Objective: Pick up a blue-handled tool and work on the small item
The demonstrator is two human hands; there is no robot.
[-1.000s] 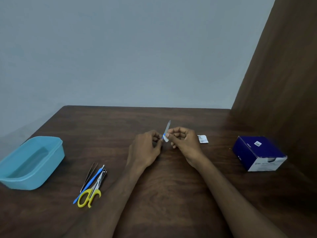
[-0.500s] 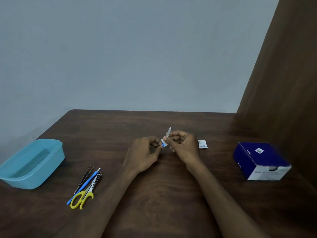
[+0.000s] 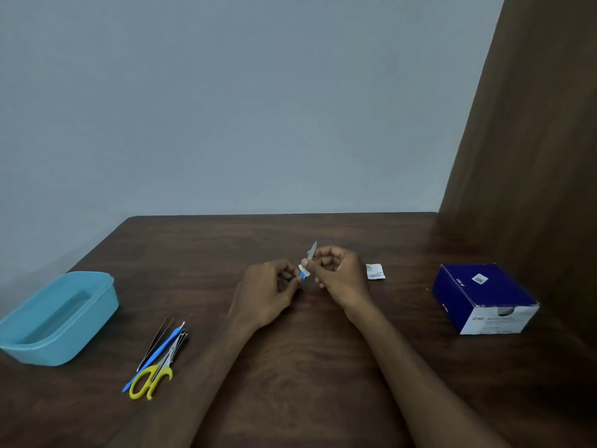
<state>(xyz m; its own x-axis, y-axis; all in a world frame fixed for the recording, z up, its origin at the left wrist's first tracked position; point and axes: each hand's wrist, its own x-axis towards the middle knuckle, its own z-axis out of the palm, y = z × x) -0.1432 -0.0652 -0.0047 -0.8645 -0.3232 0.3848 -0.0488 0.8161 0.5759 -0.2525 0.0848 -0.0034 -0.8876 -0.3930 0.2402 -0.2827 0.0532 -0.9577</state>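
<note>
The blade (image 3: 312, 249) was kept pinched by the right hand (image 3: 336, 273) while less of it showed than before — the left hand (image 3: 265, 292) pinched its blue end (image 3: 303, 275), so wiping looked underway.

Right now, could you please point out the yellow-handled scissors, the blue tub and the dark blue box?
yellow-handled scissors (image 3: 150, 380), head view, on a yellow handle loop.
blue tub (image 3: 97, 307), head view, on its right outer wall.
dark blue box (image 3: 484, 287), head view, on its top face.

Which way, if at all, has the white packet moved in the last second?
No. The white packet lies at the same gap left of the blue box; the whole view shifted together.
</note>
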